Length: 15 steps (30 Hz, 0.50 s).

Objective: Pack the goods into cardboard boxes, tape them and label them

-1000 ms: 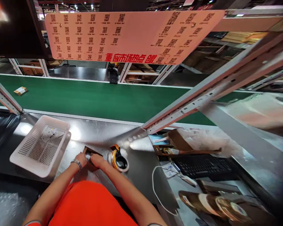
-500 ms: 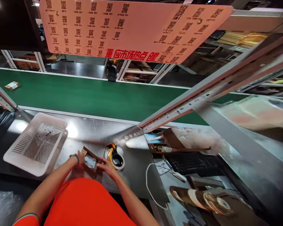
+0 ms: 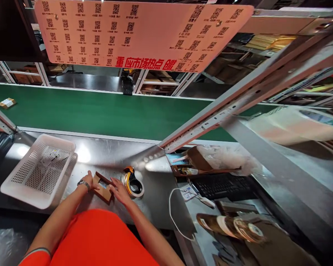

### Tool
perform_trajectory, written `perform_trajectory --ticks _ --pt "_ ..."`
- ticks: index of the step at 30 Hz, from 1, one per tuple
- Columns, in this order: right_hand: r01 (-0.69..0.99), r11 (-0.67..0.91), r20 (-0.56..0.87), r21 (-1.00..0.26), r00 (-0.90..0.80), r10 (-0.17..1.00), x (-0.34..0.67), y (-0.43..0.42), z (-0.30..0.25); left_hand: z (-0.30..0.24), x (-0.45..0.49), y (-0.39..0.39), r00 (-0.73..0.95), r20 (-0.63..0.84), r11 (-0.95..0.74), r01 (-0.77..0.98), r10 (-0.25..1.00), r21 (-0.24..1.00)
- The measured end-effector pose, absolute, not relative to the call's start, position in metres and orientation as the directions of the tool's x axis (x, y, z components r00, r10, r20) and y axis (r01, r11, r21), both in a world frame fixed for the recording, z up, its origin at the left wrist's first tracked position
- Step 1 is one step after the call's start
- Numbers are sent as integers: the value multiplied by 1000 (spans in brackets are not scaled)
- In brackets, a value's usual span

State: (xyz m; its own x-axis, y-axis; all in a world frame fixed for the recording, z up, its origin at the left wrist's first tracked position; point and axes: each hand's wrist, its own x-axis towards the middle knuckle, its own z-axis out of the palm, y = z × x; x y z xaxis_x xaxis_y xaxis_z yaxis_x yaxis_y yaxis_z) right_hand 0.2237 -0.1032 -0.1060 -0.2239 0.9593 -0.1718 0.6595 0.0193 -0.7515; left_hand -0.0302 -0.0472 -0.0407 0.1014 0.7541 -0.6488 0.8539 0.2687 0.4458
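A small brown cardboard box [image 3: 103, 194] rests on the metal bench in front of my body. My left hand [image 3: 90, 181] grips its left side, and my right hand [image 3: 119, 190] holds the right side. Part of the box top is covered by a flap, while the far part gapes and shows clear plastic wrapping [image 3: 103, 183] inside. Just right of my right hand sits a yellow and black tape dispenser [image 3: 133, 183] with a roll of tape. What the wrapping encloses cannot be made out.
To the left stands a white perforated basket [image 3: 6, 187] with a labelled packet [image 3: 49, 156] in it. A green conveyor belt [image 3: 122, 114] runs behind the bench. Slanted metal posts flank the bench. On the right lie a keyboard [image 3: 222, 189], a white cable and a brown tape roll [image 3: 227, 225].
A flap of the box now lies over its near part, and less of the plastic wrapping shows. Both hands have shifted slightly on the box. The whole view has moved a little.
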Motion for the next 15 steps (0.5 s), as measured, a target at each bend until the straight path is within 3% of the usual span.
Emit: perform_trajectory --ticks 4,7,12,15 --pt "674 236 -134 -700 -449 884 223 -123 -116 -52 -37 -51 28 -639 319 849 769 420" --pt "713 319 -159 -624 -516 841 217 -137 -128 -58 -40 -53 -7 -657 397 801 754 447" --pt "750 352 -144 -560 -506 851 219 -140 -137 -66 -40 -49 -61 -719 559 675 692 481" --pt "803 239 0 -546 -285 959 234 -135 -137 -67 -38 -48 -78 -730 613 608 679 505"
